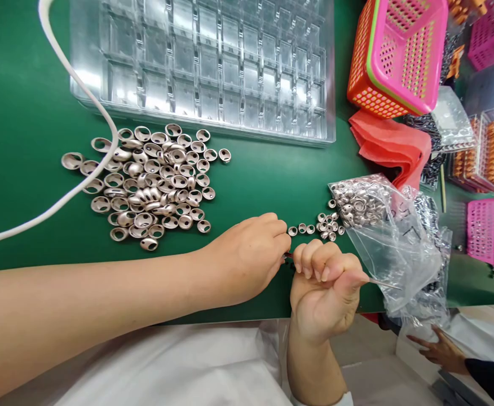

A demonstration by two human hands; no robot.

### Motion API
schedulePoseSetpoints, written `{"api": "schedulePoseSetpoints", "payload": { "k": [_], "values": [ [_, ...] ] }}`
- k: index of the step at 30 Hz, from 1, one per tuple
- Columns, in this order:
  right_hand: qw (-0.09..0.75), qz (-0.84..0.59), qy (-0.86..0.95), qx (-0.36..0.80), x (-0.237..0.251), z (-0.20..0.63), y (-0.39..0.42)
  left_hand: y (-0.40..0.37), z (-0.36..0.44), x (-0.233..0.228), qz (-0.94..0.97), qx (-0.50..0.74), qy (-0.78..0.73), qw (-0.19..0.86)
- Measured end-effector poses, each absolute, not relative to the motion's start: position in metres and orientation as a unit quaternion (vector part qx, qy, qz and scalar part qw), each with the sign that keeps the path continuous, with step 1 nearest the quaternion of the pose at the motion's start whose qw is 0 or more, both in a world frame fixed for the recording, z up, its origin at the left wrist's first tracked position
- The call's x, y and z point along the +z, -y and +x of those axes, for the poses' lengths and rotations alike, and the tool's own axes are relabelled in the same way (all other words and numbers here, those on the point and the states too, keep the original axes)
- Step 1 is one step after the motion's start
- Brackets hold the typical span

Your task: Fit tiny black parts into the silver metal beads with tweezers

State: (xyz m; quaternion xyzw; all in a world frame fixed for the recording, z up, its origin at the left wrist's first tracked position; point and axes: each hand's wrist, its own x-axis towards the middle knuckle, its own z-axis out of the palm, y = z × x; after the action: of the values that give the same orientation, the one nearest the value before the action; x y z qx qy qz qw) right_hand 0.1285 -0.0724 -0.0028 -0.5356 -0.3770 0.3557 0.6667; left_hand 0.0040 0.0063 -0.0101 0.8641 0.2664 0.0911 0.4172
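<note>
My left hand [247, 259] is closed just above the table's near edge, knuckles up, with its fingertips turned away from view. Facing it, my right hand [327, 285] has its fingers curled in and its thumb pressed on a thin metal rod [384, 283], which sticks out to the right. A small dark and reddish piece shows in the gap between both hands; what it is I cannot make out. Beyond my fingers, a few small silvery metal rings [301, 228] lie in a row. Left of them spreads a large pile of hollow silvery metal parts [158, 180] with holes.
A clear compartment tray [213, 121] stands at the back. A white cable [78, 84] crosses the pile. To the right are a plastic bag of metal parts [363, 200], red cloth [393, 141], stacked baskets [433, 67] and a pink basket [490, 231]. Another person's hand [441, 349] shows lower right.
</note>
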Motion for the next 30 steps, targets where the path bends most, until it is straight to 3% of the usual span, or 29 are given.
{"api": "schedulePoseSetpoints", "payload": {
  "k": [30],
  "values": [
    [0.651, -0.559, 0.431, 0.279, -0.007, 0.114, 0.058, -0.004, 0.004, -0.014, 0.866, 0.134, -0.248, 0.412]
  ]
}}
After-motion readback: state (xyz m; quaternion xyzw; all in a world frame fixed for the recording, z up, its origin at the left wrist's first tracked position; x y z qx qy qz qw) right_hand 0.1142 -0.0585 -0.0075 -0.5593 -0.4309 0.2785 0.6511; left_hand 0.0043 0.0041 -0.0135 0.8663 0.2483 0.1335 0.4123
